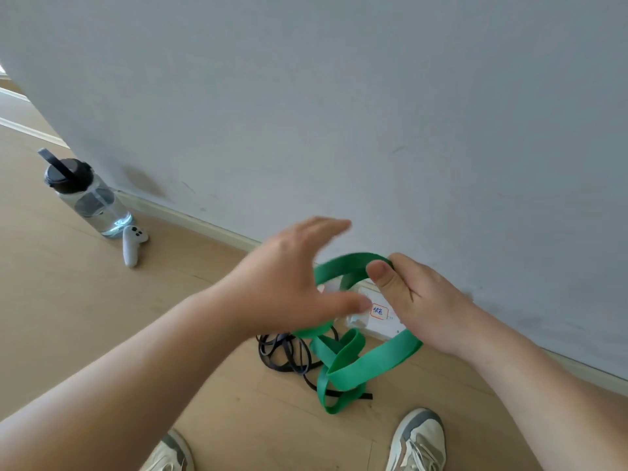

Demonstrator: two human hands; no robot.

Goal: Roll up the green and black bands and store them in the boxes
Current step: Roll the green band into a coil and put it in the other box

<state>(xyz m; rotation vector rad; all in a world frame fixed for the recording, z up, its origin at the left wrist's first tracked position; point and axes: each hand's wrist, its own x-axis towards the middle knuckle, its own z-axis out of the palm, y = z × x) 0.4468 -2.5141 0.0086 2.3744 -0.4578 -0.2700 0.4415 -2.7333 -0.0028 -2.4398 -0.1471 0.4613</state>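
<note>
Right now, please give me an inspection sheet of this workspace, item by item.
Surface: wooden floor, light planks.
Job's things: green band partly lifted, lower loops on the floor; black band tangled on the floor beside it; one white labelled box behind the hands, by the wall.
Clutter: water bottle and white controller near the wall, at left.
Hands: right hand pinches the green band's top; left hand open, blurred, beside the loop.
Cables: nothing seen.
Surroundings: grey wall; the person's shoes below.
</note>
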